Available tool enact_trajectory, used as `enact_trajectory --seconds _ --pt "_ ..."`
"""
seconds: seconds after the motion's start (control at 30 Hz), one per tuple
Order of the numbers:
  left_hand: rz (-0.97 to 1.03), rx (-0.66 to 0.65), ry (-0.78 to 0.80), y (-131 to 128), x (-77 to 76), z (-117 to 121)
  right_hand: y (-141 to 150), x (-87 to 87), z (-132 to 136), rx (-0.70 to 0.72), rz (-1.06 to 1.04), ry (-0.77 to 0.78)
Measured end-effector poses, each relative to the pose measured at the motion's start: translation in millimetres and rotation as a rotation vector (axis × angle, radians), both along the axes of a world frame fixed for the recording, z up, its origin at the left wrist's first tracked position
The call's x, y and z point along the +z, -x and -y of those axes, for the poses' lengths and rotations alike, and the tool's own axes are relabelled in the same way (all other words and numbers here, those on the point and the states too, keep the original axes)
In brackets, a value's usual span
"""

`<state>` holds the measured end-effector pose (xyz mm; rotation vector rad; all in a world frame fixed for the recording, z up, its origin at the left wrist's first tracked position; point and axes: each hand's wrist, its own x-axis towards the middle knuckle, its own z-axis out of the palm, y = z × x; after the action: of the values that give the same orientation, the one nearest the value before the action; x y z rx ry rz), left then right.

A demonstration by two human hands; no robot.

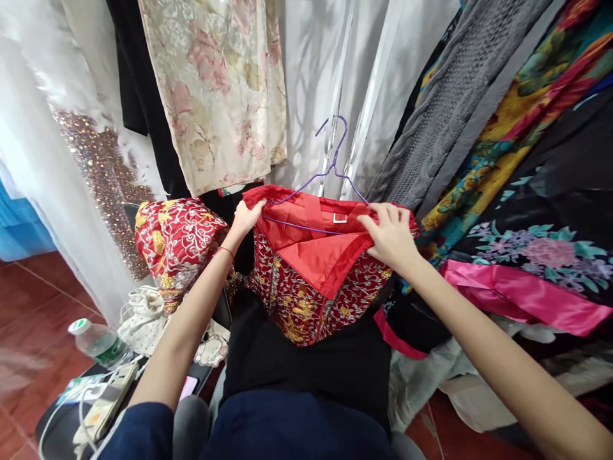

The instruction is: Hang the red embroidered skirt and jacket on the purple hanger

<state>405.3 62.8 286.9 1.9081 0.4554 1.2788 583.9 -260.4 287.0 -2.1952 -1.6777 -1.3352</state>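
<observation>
A red embroidered garment with gold and silver patterns rests partly on my black-clad lap, its plain red lining folded open at the top. Inside it sits a thin purple wire hanger, the hook pointing up and the lower bar crossing the lining. My left hand pinches the garment's left top edge. At the right top edge, my right hand grips the cloth near the hanger's right arm; some of its fingertips are hidden behind the fabric. A small white label shows on the lining.
Another red embroidered piece lies to the left, above a white dotted pouch. A water bottle and a power strip are at lower left. Floral cloth, a grey knit and black flowered clothing hang around.
</observation>
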Motion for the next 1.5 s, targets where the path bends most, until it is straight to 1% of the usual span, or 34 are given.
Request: enact_trajectory --seconds 0.03,0.07,0.1,0.2,0.3,0.37,0.43,0.6,0.67,0.77,0.87,0.97,1.1,1.23,1.33,1.4,1.5 --pt "0.013 -0.078 0.045 -1.1 -1.3 -0.4 4.5 -3.3 -6.2 0.052 0.017 0.033" --pt "0.028 -0.124 0.08 -1.7 -2.7 0.4 9.0 -6.6 -14.1 0.108 0.041 0.067" --pt "0.045 -0.141 0.102 -1.7 -4.2 2.1 13.5 -9.5 -23.5 0.163 0.072 0.095" --pt "0.074 -0.126 0.085 0.6 -9.0 10.7 26.6 -10.0 -58.5 0.31 0.171 0.121" --pt "0.065 -0.066 0.029 2.9 -13.2 18.4 37.7 3.0 -94.8 0.414 0.209 0.131" --pt "0.066 -0.024 -0.01 3.7 -15.2 20.9 41.9 13.2 -114.3 0.439 0.21 0.128" --pt "0.08 0.001 -0.034 4.9 -17.1 21.4 41.8 20.0 -128.5 0.429 0.191 0.113" --pt "0.048 0.007 -0.086 9.2 -22.7 22.4 27.5 28.1 -145.8 0.359 0.073 0.059" --pt "0.036 0.035 -0.115 9.8 -23.1 25.0 22.5 34.7 -151.5 0.396 0.083 0.044" --pt "0.026 0.091 -0.147 10.4 -19.2 30.3 20.6 46.4 -164.6 0.502 0.127 0.043" --pt "-0.014 0.161 -0.182 11.6 -13.4 32.7 22.4 52.7 -181.1 0.576 0.119 0.154" --pt "-0.071 0.157 -0.194 11.6 -10.2 29.3 22.1 51.7 -193.2 0.525 0.073 0.238" --pt "-0.15 0.078 -0.189 7.7 -10.8 21.3 18.3 49.1 -196.6 0.468 0.027 0.231" --pt "-0.202 0.032 -0.237 3.4 -15.3 17.6 18.5 51.5 -193.7 0.438 0.007 0.266" --pt "-0.213 0.001 -0.294 0.0 -20.9 18.9 22.9 53.0 -194.1 0.366 -0.046 0.315" --pt "-0.198 0.026 -0.287 -3.6 -24.2 22.4 27.2 52.7 -195.2 0.314 -0.1 0.331" --pt "-0.136 0.101 -0.23 -11.2 -25.9 30.8 33.9 51.6 -196.0 0.277 -0.174 0.312"
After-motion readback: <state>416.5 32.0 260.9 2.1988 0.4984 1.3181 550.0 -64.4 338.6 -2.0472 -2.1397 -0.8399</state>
